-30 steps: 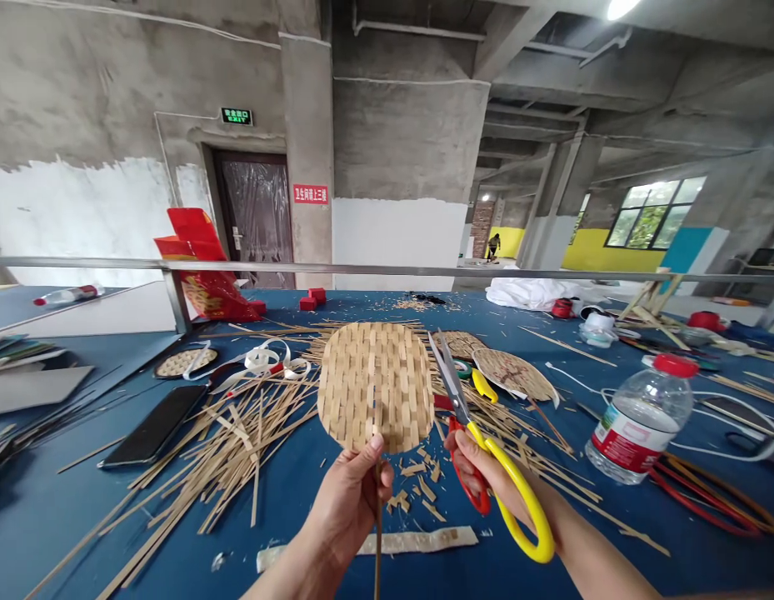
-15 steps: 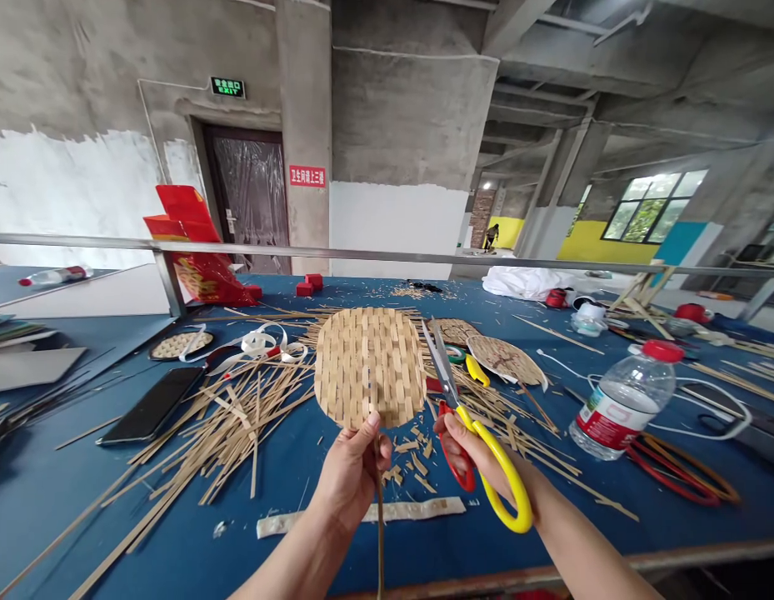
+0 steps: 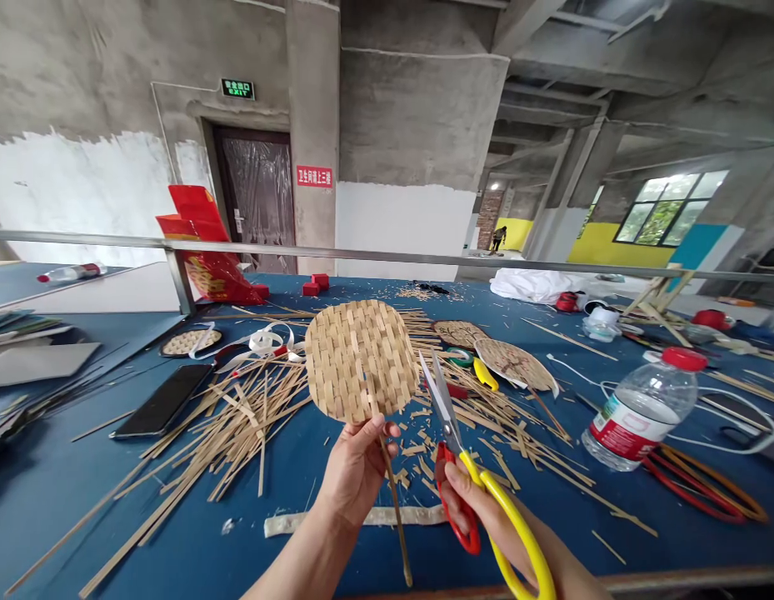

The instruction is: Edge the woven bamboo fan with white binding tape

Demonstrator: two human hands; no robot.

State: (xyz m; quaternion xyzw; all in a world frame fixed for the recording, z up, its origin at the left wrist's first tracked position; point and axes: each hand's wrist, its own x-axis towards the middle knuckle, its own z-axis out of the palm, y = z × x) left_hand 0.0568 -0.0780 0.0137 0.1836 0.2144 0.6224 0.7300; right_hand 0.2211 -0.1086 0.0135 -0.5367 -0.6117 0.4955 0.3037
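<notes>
A rounded woven bamboo fan (image 3: 360,358) stands upright in front of me, its thin handle stick (image 3: 396,508) slanting down towards the table's edge. My left hand (image 3: 360,454) pinches it where the handle meets the weave. In my right hand (image 3: 471,500) are scissors (image 3: 449,417) with one red and one yellow handle loop. Their blades point up and lie slightly apart, close to the fan's right edge. Beneath both hands, small cut bamboo bits (image 3: 417,454) and a pale flat strip (image 3: 405,516) lie on the blue table.
Piles of thin bamboo strips (image 3: 237,433) spread left and right. A phone (image 3: 165,402) lies left, a water bottle (image 3: 646,408) stands right. Two leaf-patterned woven pieces, one a fan (image 3: 517,363), lie behind the scissors. A metal rail (image 3: 362,254) crosses the back. A person (image 3: 499,239) is far off.
The fan has tilted to the left, and the lower end of its handle has swung right. The scissors have shifted slightly right and down. My view has turned a little left.
</notes>
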